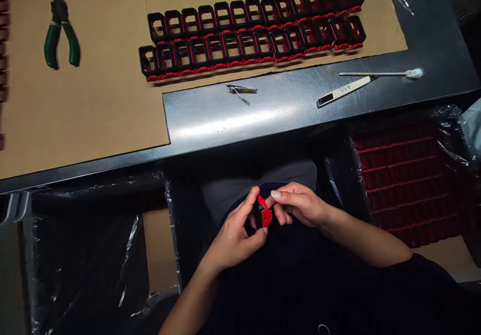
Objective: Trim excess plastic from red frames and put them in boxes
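Observation:
My left hand [233, 237] grips a small red and black plastic part [263, 214] over my lap, below the table edge. Thumb and fingers pinch it from the left. My right hand [298, 205] has its fingers curled and touches the same part from the right. Two long rows of similar black and red frame parts [248, 32] stand on brown cardboard [86, 109] at the back of the metal table [263, 109].
Green-handled pliers [60, 32] lie on the cardboard at the far left. Nail clippers [240, 89], a white tool marked A55 [343, 91] and a cotton swab [383, 73] rest on the table. A plastic-lined box of red parts [406, 185] sits at my right; another lined box [86, 245] at my left.

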{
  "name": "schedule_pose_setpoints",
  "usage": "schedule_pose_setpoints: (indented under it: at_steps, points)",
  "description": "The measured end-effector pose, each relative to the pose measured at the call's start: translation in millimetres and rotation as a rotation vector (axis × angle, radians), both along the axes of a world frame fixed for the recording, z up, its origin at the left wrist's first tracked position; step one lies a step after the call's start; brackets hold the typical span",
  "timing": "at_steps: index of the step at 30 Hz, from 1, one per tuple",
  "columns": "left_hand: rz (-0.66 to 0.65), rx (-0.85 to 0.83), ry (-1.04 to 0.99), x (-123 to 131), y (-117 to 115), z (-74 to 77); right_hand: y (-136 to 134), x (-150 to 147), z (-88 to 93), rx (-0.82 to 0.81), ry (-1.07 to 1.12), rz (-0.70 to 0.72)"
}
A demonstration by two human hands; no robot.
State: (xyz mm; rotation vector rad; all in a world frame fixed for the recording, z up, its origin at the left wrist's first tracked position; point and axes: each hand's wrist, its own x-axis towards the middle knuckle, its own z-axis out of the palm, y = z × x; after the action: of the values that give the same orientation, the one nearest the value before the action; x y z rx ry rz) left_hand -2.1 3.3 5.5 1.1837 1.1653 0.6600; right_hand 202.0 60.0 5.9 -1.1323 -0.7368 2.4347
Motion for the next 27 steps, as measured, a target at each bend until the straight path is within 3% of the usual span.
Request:
schedule_pose_setpoints:
  at_steps: [9,12,15,21,27]
  points:
    - [-0.056,0.199,0.128,-4,0,-7.1,0,-1,2.8,0.113,0.015,0.094]
    - [-0.045,0.234,0.122,-5,2,-7.7,-2,1,3.4,0.218,-0.034,0.125]
    - [0.025,0.224,0.125,-6,1,-7.7,-6,3,2.6,0.406,-0.091,0.133]
    - [0.147,0.124,0.082,-3,-5,-7.3,-7,-1,-1.3,1.042,-0.131,0.066]
    - [0.208,0.152,0.170,2,-10,-9.8,-4,-4,-6.6,1.278,-0.142,0.082]
